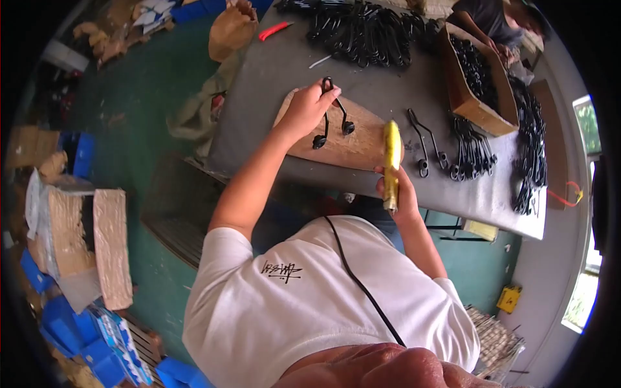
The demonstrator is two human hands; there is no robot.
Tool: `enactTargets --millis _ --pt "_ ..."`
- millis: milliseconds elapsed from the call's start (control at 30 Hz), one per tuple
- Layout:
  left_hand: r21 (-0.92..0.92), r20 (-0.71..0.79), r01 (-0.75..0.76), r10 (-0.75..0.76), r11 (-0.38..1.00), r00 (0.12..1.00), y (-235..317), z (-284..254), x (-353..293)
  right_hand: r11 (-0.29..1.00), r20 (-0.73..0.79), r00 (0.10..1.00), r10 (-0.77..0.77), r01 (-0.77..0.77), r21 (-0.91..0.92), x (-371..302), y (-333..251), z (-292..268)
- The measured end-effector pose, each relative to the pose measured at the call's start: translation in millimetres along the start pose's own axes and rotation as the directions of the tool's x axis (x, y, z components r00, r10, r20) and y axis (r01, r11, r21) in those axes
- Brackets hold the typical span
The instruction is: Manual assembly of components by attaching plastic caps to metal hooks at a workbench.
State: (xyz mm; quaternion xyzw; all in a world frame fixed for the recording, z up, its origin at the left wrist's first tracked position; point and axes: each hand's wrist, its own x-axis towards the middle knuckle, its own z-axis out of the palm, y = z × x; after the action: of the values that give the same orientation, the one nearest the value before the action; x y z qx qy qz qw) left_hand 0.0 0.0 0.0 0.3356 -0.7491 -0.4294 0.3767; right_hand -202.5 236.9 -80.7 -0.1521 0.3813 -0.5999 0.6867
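My left hand [305, 111] is closed round the looped top of a black U-shaped metal rod piece [326, 124]. Its two legs hang down and end in round black knobs. Beneath it lies a worn brown board [362, 145] with a rounded outline. At the board's right end, my right hand [405, 193] grips a long yellow stick-like tool [392, 152] by its lower part. The tool stands nearly lengthwise away from me, with a metallic-looking near end; its exact kind does not show. Right of it lies another black U-shaped rod piece [424, 142].
On the grey table [259, 123] lie a row of black rod pieces [475, 155], a far heap [362, 35] and a red-handled cutter [275, 30]. A cardboard box [482, 113] holds black parts. Another person [495, 26] sits at the far right. Cartons [74, 233] stand left.
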Motion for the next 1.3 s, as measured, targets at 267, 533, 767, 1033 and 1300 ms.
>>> enactTargets --millis 267,533,767,1033,1300 --pt "0.308 -0.046 -0.103 0.123 0.946 0.991 3.7 3.0 -4.2 0.483 0.104 0.915 -0.391 0.3 -0.823 2.6 -67.8 105.2" --pt "0.547 -0.139 -0.068 0.171 0.834 0.976 -6.1 9.3 1.8 -0.235 0.358 0.889 -0.286 0.297 -0.925 69.5 -35.3 34.0" --pt "0.563 -0.127 -0.068 0.167 0.824 0.978 -5.9 6.4 -5.6 0.065 0.074 0.957 -0.282 0.096 -0.993 33.8 -86.1 91.7" --pt "0.558 -0.185 -0.094 0.234 0.825 0.954 5.5 4.1 -13.8 -0.407 0.521 0.609 -0.598 0.329 -0.852 52.5 -52.8 105.6" --pt "0.614 -0.196 -0.118 0.296 0.78 0.935 -8.8 9.1 -11.9 -0.051 0.176 0.96 -0.219 0.168 -0.984 45.0 -73.8 100.8"
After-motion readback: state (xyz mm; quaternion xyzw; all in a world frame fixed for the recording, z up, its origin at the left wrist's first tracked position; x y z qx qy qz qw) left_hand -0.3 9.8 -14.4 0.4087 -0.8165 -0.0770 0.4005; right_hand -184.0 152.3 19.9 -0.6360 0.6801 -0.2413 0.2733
